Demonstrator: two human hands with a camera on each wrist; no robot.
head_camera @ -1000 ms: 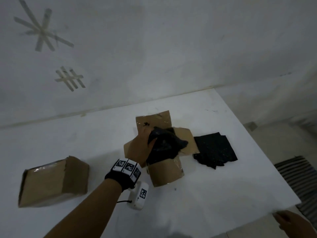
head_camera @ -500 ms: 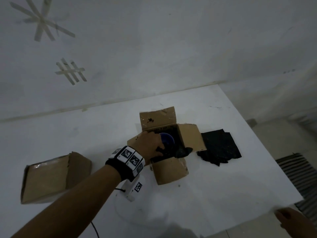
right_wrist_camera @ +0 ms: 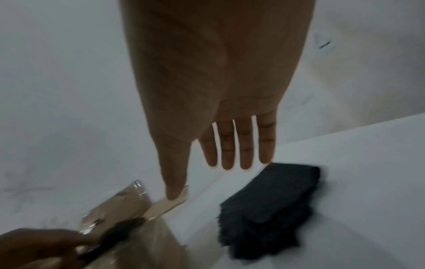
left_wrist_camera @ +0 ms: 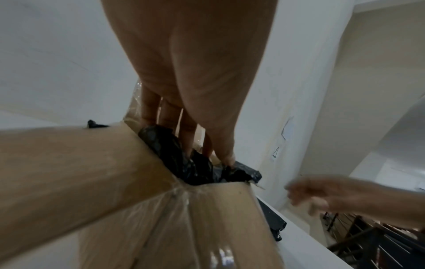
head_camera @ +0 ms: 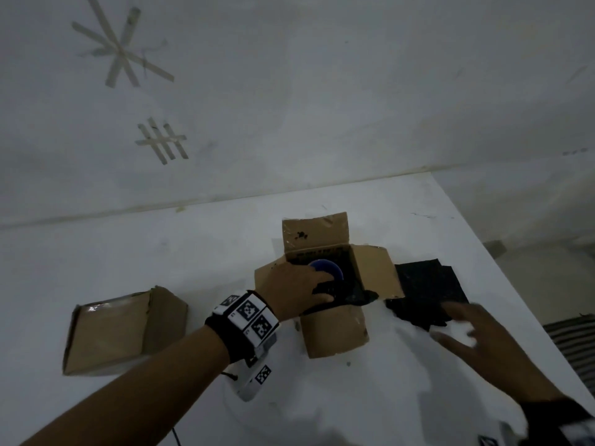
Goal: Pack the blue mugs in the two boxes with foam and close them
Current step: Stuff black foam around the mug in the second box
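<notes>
An open cardboard box stands mid-table with its flaps spread. A blue mug sits inside it, partly covered. My left hand reaches into the box and pinches a crumpled piece of black foam between thumb and fingers, pushing it down beside the mug; the left wrist view shows the fingertips sunk in the foam. My right hand, blurred and spread with nothing in it, hovers over a stack of black foam sheets right of the box. A second box lies closed at the left.
The white table ends close to the right of the foam stack; beyond the edge is floor with a striped mat. A white wall with tape marks runs along the table's far side.
My left hand has pushed the foam from above the box down inside it, uncovering the mug's rim. My right hand has risen from the table's near corner toward the foam stack.
</notes>
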